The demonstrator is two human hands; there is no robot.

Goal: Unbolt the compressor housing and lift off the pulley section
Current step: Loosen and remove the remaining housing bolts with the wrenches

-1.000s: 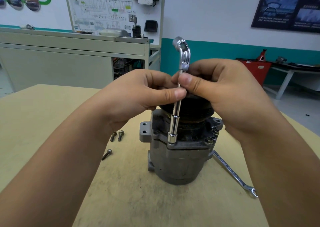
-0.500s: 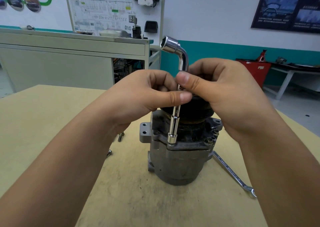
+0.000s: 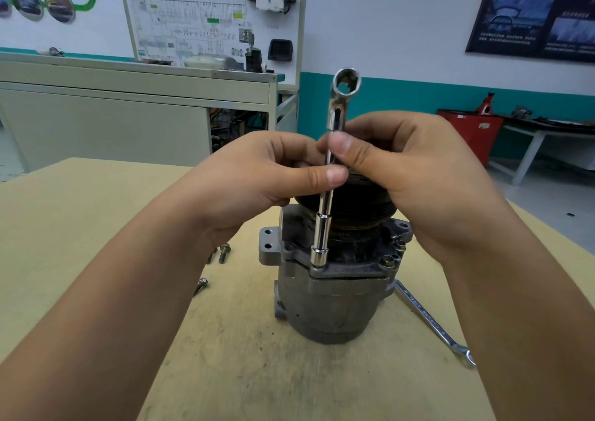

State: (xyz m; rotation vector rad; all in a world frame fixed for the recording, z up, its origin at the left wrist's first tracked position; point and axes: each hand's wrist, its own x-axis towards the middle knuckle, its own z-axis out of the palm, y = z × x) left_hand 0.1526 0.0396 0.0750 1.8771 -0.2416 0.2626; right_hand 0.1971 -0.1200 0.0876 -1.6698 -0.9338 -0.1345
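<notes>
- Left hand (image 3: 257, 179) and right hand (image 3: 415, 176): both pinch the L-shaped socket wrench (image 3: 325, 208) shaft.
- Wrench socket seated on a flange bolt of the compressor (image 3: 331, 298), upright on the counter (image 3: 96, 214).

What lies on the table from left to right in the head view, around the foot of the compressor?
Loose bolts → compressor housing → flat spanner. The socket wrench stands in front of the housing, so I leave it out.
</notes>
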